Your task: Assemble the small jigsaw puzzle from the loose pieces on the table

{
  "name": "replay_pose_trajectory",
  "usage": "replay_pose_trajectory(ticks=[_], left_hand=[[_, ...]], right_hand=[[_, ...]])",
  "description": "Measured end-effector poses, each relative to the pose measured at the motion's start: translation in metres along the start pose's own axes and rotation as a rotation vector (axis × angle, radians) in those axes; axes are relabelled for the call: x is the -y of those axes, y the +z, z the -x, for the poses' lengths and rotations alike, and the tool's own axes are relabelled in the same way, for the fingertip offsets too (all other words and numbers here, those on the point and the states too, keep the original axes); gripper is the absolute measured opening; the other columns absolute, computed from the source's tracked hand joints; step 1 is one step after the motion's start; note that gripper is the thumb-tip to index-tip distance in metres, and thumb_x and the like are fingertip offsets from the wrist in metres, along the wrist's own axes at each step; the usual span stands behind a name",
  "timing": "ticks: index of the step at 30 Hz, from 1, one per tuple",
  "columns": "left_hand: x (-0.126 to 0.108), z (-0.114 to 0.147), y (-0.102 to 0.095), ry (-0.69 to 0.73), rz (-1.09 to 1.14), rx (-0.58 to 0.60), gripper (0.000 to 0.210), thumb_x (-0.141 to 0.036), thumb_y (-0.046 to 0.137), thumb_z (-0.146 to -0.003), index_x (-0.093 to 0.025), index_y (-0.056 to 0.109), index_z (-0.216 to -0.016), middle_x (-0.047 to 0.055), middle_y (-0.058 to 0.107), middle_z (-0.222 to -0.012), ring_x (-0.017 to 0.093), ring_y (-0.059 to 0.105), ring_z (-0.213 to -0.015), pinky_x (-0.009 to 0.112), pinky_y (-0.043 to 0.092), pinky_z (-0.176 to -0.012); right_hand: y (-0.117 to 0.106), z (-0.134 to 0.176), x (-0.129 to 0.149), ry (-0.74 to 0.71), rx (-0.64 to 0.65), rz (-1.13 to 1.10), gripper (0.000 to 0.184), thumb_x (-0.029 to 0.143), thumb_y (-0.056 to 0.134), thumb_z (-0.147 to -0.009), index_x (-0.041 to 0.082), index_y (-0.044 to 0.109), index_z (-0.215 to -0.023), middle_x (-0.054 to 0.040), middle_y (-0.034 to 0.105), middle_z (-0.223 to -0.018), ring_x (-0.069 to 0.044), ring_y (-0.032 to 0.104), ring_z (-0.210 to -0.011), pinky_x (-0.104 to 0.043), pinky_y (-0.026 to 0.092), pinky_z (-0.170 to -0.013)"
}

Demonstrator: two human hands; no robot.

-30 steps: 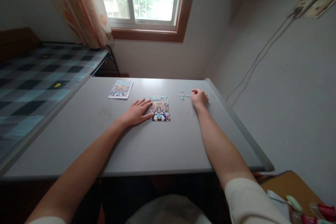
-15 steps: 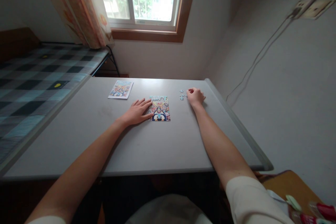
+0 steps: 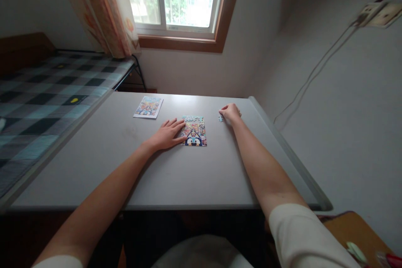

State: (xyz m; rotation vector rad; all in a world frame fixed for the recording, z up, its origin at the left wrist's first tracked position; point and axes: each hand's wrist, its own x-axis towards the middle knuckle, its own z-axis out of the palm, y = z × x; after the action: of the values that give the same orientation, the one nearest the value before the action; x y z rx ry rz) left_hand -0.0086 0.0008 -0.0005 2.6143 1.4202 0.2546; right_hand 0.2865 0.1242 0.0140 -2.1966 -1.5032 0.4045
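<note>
A partly assembled jigsaw puzzle [image 3: 195, 133] lies on the grey table [image 3: 188, 180], showing a dark blue and white cartoon face at its near edge and pale blue pieces at its far edge. My left hand [image 3: 168, 134] rests flat with fingers spread, its fingertips on the puzzle's left edge. To the right of the puzzle, my right hand [image 3: 230, 113] is pinched at a few loose pale blue puzzle pieces [image 3: 220, 119]. Its fingertips are over the pieces, and a piece between them is too small to make out.
A printed picture card [image 3: 148, 107] lies at the table's back left. A bed with a checked cover [image 3: 78, 81] stands left of the table. Along the right wall hangs a cable [image 3: 309, 83] from a socket. A wooden stool [image 3: 354, 228] holding small items stands at lower right.
My right hand has shifted slightly left over the loose pieces, covering some that showed before. My left hand stays on the puzzle. The whole view has moved a little.
</note>
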Motion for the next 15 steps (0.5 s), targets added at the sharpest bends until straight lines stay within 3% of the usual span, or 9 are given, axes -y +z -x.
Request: replay_pose_trajectory(ticks=[6, 11, 15], left_hand=[[0.001, 0.0, 0.001, 0.004, -0.001, -0.001, 0.068, -0.064, 0.034, -0.094, -0.024, 0.033, -0.15, 0.001, 0.028, -0.158, 0.028, 0.019, -0.146, 0.045, 0.014, -0.118], [-0.001, 0.0, -0.001, -0.004, 0.001, 0.01, 0.069, -0.064, 0.034, -0.094, -0.023, 0.033, -0.15, 0.002, 0.028, -0.158, 0.029, 0.019, -0.146, 0.045, 0.014, -0.118], [-0.001, 0.0, -0.002, -0.002, 0.007, 0.009, 0.069, -0.064, 0.035, -0.094, -0.024, 0.033, -0.15, 0.002, 0.028, -0.158, 0.029, 0.019, -0.146, 0.045, 0.014, -0.118]], right_hand=[[-0.001, 0.0, -0.004, -0.078, 0.023, -0.108, 0.014, 0.02, 0.071, -0.067, 0.021, 0.066, -0.08, -0.0044, 0.072, -0.093, -0.024, 0.064, -0.096, -0.046, 0.044, -0.094], [-0.002, 0.003, 0.005, -0.295, 0.009, -0.333, 0.015, 0.016, 0.065, -0.071, 0.017, 0.066, -0.085, -0.005, 0.07, -0.084, -0.017, 0.065, -0.078, -0.032, 0.051, -0.079], [-0.001, 0.012, 0.022, -0.512, 0.225, -0.506, 0.016, 0.015, 0.066, -0.071, 0.014, 0.071, -0.086, -0.0053, 0.07, -0.079, -0.014, 0.064, -0.068, -0.029, 0.052, -0.072]])
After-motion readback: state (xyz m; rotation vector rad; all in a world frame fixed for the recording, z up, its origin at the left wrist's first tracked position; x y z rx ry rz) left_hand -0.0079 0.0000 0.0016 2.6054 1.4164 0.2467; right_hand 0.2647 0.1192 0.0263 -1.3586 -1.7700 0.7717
